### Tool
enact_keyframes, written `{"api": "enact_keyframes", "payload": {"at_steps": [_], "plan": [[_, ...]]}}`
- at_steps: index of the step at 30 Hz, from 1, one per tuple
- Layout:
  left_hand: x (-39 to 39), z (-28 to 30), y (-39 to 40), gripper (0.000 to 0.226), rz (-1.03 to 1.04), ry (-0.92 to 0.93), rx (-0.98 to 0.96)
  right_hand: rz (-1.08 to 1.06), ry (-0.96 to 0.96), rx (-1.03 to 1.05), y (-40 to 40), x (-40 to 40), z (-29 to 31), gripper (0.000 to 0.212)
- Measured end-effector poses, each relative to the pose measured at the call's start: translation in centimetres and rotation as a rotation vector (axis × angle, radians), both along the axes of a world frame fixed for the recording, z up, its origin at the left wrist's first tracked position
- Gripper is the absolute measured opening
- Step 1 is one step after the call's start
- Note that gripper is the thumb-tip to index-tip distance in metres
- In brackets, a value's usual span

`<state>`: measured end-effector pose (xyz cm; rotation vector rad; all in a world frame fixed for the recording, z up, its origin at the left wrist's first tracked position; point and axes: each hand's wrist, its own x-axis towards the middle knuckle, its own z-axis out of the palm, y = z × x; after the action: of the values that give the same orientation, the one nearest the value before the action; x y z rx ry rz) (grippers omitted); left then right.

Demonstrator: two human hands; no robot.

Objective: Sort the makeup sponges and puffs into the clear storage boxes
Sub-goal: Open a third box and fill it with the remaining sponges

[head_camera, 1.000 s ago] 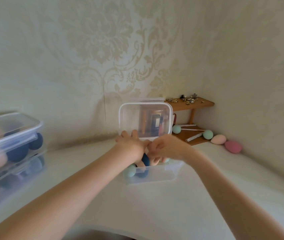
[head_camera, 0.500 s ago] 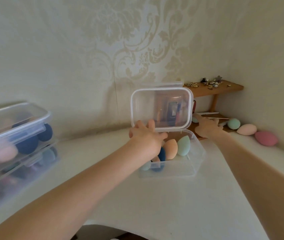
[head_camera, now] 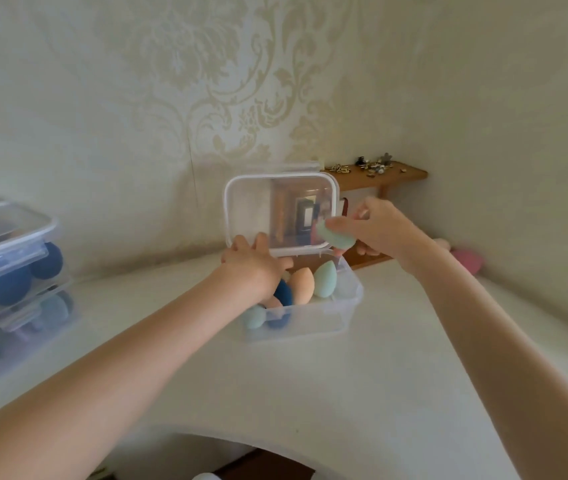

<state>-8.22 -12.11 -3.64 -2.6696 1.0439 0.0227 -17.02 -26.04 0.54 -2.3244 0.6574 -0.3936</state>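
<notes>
Right hand (head_camera: 384, 230) holds a mint-green makeup sponge (head_camera: 336, 236) pinched between thumb and curled fingers (head_camera: 340, 223), above the back right corner of the open clear storage box (head_camera: 310, 317). Sponge long axis runs roughly level, slanting slightly down toward the right; the end pointing left toward the lid protrudes from the fingers, the rest is enclosed by the hand.

Left hand (head_camera: 253, 270) rests at the lower edge of the raised lid (head_camera: 280, 211), fingers extended against it; lid stands near upright behind the box.

Inside the box: an orange sponge (head_camera: 301, 285) and a mint sponge (head_camera: 325, 278), both upright with tips up, side by side; a dark blue sponge (head_camera: 282, 294) beside them, partly hidden by the left hand.

Box sits on the white tabletop (head_camera: 310, 393). Two stacked closed boxes (head_camera: 9, 271) holding sponges stand at far left. A pink sponge (head_camera: 467, 259) lies near the wall at right, beside a wooden shelf (head_camera: 379, 174).
</notes>
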Motion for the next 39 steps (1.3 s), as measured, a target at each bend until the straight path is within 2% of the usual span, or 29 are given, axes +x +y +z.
{"api": "enact_keyframes", "payload": {"at_steps": [2,4,8,10,16,21,26,30,33,35,37,39], "plan": [[-0.1,-0.4,0.0,0.058,-0.01,0.011,-0.049,0.14,0.153,0.064,1.6,-1.0,-0.5,0.029],[-0.3,-0.8,-0.1,0.06,-0.007,0.013,-0.089,0.243,0.243,-0.038,2.6,-1.3,-1.7,0.03],[-0.6,-0.9,-0.4,0.06,-0.052,0.047,-0.156,0.241,0.317,-0.226,2.7,-0.3,-3.6,0.036],[-0.7,-0.8,-0.3,0.058,-0.086,0.05,-0.167,0.233,0.347,-0.243,2.7,0.2,-4.2,0.028],[-0.9,-0.6,-0.1,0.065,-0.129,0.031,-0.166,0.233,0.374,-0.394,2.5,0.3,-4.7,0.026],[-0.7,-0.3,0.2,0.061,-0.135,0.086,-0.188,0.258,0.355,-0.308,2.3,-0.5,-4.1,0.021],[-0.8,-0.1,0.5,0.059,-0.291,-0.05,-0.245,0.292,0.4,-0.301,2.3,-0.8,-3.5,0.031],[-0.7,-0.3,-0.8,0.066,-0.442,0.163,-0.405,0.266,0.402,-0.35,2.3,-0.1,-4.1,0.036],[0.0,-0.9,-1.7,0.05,-0.459,0.211,-0.407,0.255,0.345,-0.378,2.0,-0.1,-4.3,0.026],[0.6,-1.2,-2.0,0.046,-0.47,0.229,-0.378,0.227,0.249,-0.272,1.2,-0.8,-3.4,0.005],[1.1,-1.4,-2.2,0.044,-0.475,0.28,-0.382,0.081,0.038,-0.179,-0.6,-1.1,-2.1,0.01],[1.2,-1.3,-2.3,0.041,-0.479,0.314,-0.393,-0.177,-0.108,-0.248,-3.9,-0.8,-1.7,0.01]]}}
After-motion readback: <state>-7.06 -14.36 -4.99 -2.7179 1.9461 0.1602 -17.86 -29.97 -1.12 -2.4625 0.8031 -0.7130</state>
